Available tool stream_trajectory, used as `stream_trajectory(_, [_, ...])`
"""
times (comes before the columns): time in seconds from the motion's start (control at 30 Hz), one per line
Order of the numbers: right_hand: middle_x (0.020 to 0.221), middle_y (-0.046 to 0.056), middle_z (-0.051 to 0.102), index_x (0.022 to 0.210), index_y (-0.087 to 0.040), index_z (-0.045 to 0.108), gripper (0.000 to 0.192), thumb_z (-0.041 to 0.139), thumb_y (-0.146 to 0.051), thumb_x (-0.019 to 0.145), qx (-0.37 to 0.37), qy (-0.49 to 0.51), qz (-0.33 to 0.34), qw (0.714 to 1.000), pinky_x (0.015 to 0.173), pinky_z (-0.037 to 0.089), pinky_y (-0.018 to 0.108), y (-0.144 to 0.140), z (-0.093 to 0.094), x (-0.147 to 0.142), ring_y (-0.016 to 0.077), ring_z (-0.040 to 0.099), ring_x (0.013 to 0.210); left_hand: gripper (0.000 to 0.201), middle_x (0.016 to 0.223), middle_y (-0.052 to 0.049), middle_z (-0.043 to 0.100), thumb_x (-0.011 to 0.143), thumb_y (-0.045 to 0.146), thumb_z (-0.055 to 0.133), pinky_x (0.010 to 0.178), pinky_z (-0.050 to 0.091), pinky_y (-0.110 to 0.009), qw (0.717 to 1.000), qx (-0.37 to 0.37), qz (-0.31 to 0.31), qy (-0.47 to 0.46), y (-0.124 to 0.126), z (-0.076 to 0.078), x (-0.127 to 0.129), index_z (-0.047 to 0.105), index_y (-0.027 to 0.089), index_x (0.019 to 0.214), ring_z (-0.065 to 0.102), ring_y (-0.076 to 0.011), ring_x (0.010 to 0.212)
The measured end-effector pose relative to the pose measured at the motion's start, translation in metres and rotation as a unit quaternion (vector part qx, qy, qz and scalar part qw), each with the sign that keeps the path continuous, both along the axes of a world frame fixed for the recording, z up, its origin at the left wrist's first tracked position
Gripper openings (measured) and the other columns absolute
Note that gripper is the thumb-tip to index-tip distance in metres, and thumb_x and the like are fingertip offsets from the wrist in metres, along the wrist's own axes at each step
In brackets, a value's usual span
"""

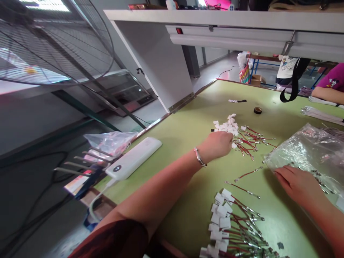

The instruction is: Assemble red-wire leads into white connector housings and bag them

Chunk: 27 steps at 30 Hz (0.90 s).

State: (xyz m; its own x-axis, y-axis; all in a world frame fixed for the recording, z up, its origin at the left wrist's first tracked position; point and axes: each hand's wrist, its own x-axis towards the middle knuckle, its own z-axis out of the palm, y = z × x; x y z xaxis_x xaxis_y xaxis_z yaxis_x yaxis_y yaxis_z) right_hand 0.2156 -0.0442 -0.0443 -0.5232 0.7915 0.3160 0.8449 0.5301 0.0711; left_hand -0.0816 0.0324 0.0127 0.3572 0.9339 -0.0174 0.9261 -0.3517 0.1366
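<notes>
My left hand (216, 144), with a bracelet on the wrist, reaches across the green table (188, 122) to a small pile of white plastic connectors (227, 126); its fingers curl at the pile's near edge, and whether they hold one is hidden. Loose red wires with metal ends (251, 140) lie just right of that hand. My right hand (297, 182) rests flat, palm down, at the edge of a clear plastic bag of wires (309, 150). Two single red wires (245, 175) lie between the hands. A heap of finished wires with white connectors (231, 225) sits near me.
A white power bank (133, 157) with its cable lies at the table's left edge beside a crumpled plastic bag (109, 141). A roll of dark tape (257, 110) sits farther back. Another person's arm in a purple sleeve (329, 91) rests at the far right. A large fan (48, 39) stands left.
</notes>
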Motion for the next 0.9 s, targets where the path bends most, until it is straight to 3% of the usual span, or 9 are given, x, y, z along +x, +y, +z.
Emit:
stream_trajectory(0.1, [0.071,0.002,0.067,0.083,-0.023,0.067,0.034,0.037,-0.032,0.096,0.032,0.0,0.013,0.999,0.051,0.034,0.027,-0.001,0.0,-0.001,0.0143,0.058,0.057,0.027,0.088,-0.009,0.067,0.088,0.034,0.046,0.063,0.039,-0.028,0.999,0.003,0.008,-0.041,0.001,0.001,0.0,0.066,0.017,0.096,0.058,-0.0209,0.079])
stream_trajectory(0.2, [0.07,0.002,0.067,0.082,-0.022,0.068,0.034,0.039,-0.033,0.096,0.047,0.019,0.007,0.999,0.051,0.035,0.027,-0.001,0.002,0.0,0.014,0.057,0.056,0.027,0.078,-0.003,0.065,0.088,0.037,0.047,0.061,0.037,-0.026,0.986,0.002,0.035,-0.162,0.004,0.002,-0.002,0.069,0.02,0.092,0.053,-0.0151,0.07])
stream_trajectory(0.37, [0.076,0.003,0.069,0.085,-0.023,0.069,0.029,0.045,-0.038,0.091,-0.03,0.173,-0.046,0.983,0.058,0.043,0.029,-0.004,0.009,-0.01,0.0157,0.061,0.063,0.032,0.054,0.004,0.035,0.089,0.042,0.049,0.05,0.028,-0.025,0.898,-0.111,0.037,-0.423,-0.003,0.001,0.009,0.066,0.017,0.082,0.028,-0.0083,0.05])
stream_trajectory(0.43, [0.084,0.004,0.071,0.092,-0.023,0.068,0.026,0.051,-0.042,0.087,-0.105,0.312,-0.093,0.94,0.06,0.048,0.03,-0.007,0.014,-0.022,0.0163,0.062,0.066,0.038,0.054,0.005,0.027,0.093,0.047,0.041,0.047,0.025,-0.025,0.848,-0.207,0.009,-0.487,-0.012,-0.003,0.02,0.065,0.017,0.089,0.023,-0.0084,0.048])
stream_trajectory(0.5, [0.092,0.006,0.071,0.107,-0.023,0.065,0.035,0.056,-0.046,0.083,-0.214,0.442,-0.124,0.862,0.053,0.049,0.029,-0.011,0.017,-0.037,0.0172,0.062,0.067,0.041,0.055,0.006,0.022,0.096,0.048,0.034,0.045,0.024,-0.025,0.804,-0.297,-0.024,-0.515,-0.021,-0.008,0.031,0.063,0.018,0.094,0.021,-0.0083,0.047])
stream_trajectory(0.57, [0.091,0.008,0.07,0.114,-0.022,0.063,0.043,0.06,-0.047,0.079,-0.319,0.526,-0.119,0.779,0.045,0.047,0.027,-0.015,0.018,-0.05,0.0173,0.062,0.066,0.04,0.056,0.006,0.022,0.097,0.047,0.033,0.045,0.024,-0.026,0.779,-0.345,-0.042,-0.521,-0.029,-0.013,0.04,0.061,0.019,0.094,0.02,-0.0084,0.047])
stream_trajectory(0.63, [0.085,0.007,0.069,0.104,-0.02,0.066,0.038,0.063,-0.045,0.077,-0.387,0.565,-0.102,0.722,0.045,0.047,0.026,-0.018,0.017,-0.058,0.0156,0.06,0.063,0.037,0.057,0.006,0.021,0.096,0.047,0.036,0.046,0.023,-0.027,0.77,-0.362,-0.035,-0.524,-0.033,-0.017,0.045,0.061,0.02,0.091,0.019,-0.0085,0.047])
stream_trajectory(0.73, [0.077,0.006,0.068,0.084,-0.018,0.068,0.029,0.066,-0.046,0.076,-0.417,0.591,-0.113,0.681,0.045,0.046,0.024,-0.021,0.015,-0.06,0.0114,0.055,0.056,0.033,0.057,0.007,0.021,0.094,0.045,0.043,0.046,0.019,-0.027,0.763,-0.367,-0.014,-0.531,-0.034,-0.018,0.047,0.062,0.018,0.094,0.018,-0.0083,0.048])
stream_trajectory(0.9, [0.071,0.005,0.066,0.079,-0.016,0.068,0.036,0.074,-0.05,0.069,-0.379,0.634,-0.157,0.656,0.043,0.042,0.022,-0.016,0.014,-0.052,0.0099,0.051,0.052,0.027,0.057,0.008,0.021,0.093,0.037,0.047,0.044,0.015,-0.025,0.742,-0.364,-0.014,-0.563,-0.029,-0.013,0.041,0.059,0.017,0.107,0.016,-0.0079,0.048])
